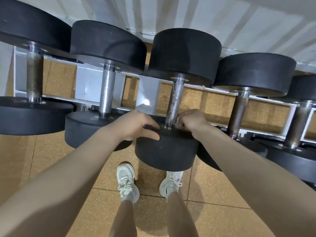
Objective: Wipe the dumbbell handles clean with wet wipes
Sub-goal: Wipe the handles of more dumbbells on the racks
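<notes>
Centre of view: we see the middle dumbbell [177,86] on the white rack [85,82], third from the left in a row of five, near weight head at 6 o'clock, far head at 12. Its knurled handle [174,103] is spotted with rust. At the handle's near end our right hand [192,121] has its fingers [179,119] curled against the bar, grasping a scrap of white wet wipe [177,124]; only a sliver of the wipe shows. Our left hand [136,126] lies at 9 o'clock of that, fingers released and spread over the top edge of the near head, holding nothing. Neighbour dumbbell [107,93] at 9 o'clock has a shinier handle; the one [239,113] at 3 o'clock has a brown rusted handle. Below, at 6 o'clock, two white sneakers [126,182] stand on the tan speckled floor tiles [213,194]. White wall [222,23] behind the rack at 12.
</notes>
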{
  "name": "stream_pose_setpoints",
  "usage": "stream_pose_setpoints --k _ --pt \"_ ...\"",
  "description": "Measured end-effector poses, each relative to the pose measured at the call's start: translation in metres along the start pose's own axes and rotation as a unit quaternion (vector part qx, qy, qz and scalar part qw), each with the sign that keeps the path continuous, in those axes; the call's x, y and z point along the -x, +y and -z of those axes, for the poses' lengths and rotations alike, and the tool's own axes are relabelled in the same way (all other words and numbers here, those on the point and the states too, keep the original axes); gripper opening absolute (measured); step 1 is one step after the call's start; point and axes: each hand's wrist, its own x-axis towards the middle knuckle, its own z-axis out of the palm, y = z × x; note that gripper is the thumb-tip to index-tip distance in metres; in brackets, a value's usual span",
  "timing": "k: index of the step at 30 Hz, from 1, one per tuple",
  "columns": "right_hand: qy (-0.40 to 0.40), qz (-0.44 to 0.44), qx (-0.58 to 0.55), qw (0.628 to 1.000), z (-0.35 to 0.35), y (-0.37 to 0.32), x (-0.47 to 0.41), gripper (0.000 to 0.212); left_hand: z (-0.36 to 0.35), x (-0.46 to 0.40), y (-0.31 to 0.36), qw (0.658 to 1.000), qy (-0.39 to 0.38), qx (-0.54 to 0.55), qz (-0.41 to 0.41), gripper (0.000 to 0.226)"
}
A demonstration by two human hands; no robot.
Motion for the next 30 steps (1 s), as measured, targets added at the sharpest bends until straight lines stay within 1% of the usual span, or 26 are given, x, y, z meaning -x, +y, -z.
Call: stream_pose_setpoints --k 2,3,4,5,7,9,10,12,13,14,16,17,18,19,21,23,25,26,27,29,30 --pt "0.035 -0.010 -0.117 0.992 0.006 -0.014 -0.004 0.028 -0.003 0.001 -0.002 1.000 0.008 0.002 -0.002 0.043" --pt "0.059 0.002 -0.199 0.978 0.009 -0.025 -0.005 0.031 -0.004 0.001 -0.004 1.000 0.011 0.005 -0.003 0.043" --pt "0.080 0.022 -0.268 0.960 0.011 -0.035 -0.007 0.029 -0.005 0.002 -0.005 1.000 0.016 0.008 -0.005 0.043" --pt "0.099 0.045 -0.299 0.948 0.012 -0.044 -0.006 0.025 -0.006 0.002 -0.006 1.000 0.022 0.011 -0.006 0.043" --pt "0.117 0.089 -0.291 0.945 0.010 -0.049 -0.003 0.023 -0.007 0.002 -0.007 0.999 0.030 0.019 -0.006 0.043" --pt "0.106 0.153 -0.243 0.952 0.004 -0.038 0.006 0.024 -0.008 0.002 -0.008 0.999 0.037 0.028 -0.007 0.043" --pt "0.094 0.199 -0.188 0.957 -0.001 -0.027 0.010 0.025 -0.009 0.003 -0.008 0.999 0.040 0.035 -0.007 0.042" --pt "0.043 0.269 -0.001 0.962 -0.008 -0.007 0.022 0.018 -0.009 0.004 -0.008 0.997 0.046 0.055 -0.009 0.042" --pt "0.024 0.284 0.097 0.954 -0.009 0.001 0.026 0.014 -0.010 0.004 -0.007 0.997 0.048 0.065 -0.009 0.042" --pt "0.016 0.295 0.170 0.940 -0.009 0.004 0.028 0.015 -0.011 0.005 -0.007 0.996 0.050 0.074 -0.009 0.043" --pt "0.023 0.341 0.268 0.901 -0.007 0.002 0.026 0.020 -0.011 0.007 -0.007 0.995 0.055 0.089 -0.006 0.043" --pt "0.048 0.370 0.304 0.876 -0.006 -0.003 0.023 0.022 -0.012 0.007 -0.007 0.994 0.055 0.093 -0.003 0.043" --pt "0.088 0.396 0.327 0.854 -0.005 -0.008 0.018 0.024 -0.012 0.007 -0.007 0.994 0.052 0.096 0.001 0.043" --pt "0.132 0.411 0.327 0.841 -0.003 -0.015 0.012 0.024 -0.013 0.007 -0.008 0.994 0.050 0.097 0.005 0.044" --pt "0.200 0.409 0.315 0.833 -0.001 -0.030 0.002 0.027 -0.013 0.007 -0.009 0.994 0.049 0.098 0.013 0.044" --pt "0.212 0.396 0.310 0.838 -0.002 -0.039 -0.005 0.032 -0.014 0.007 -0.009 0.994 0.053 0.098 0.016 0.045" --pt "0.190 0.390 0.296 0.851 -0.003 -0.033 -0.005 0.029 -0.015 0.007 -0.008 0.993 0.051 0.102 0.019 0.046" --pt "0.160 0.395 0.282 0.859 -0.001 -0.025 -0.002 0.025 -0.015 0.007 -0.008 0.993 0.048 0.103 0.021 0.046" --pt "0.132 0.407 0.287 0.857 0.001 -0.016 0.001 0.023 -0.014 0.008 -0.008 0.994 0.043 0.103 0.023 0.047" --pt "0.064 0.433 0.340 0.833 0.006 -0.002 0.007 0.026 -0.013 0.008 -0.007 0.994 0.035 0.103 0.028 0.048" --pt "0.027 0.430 0.369 0.824 0.009 0.003 0.007 0.028 -0.012 0.008 -0.007 0.994 0.032 0.105 0.030 0.048"
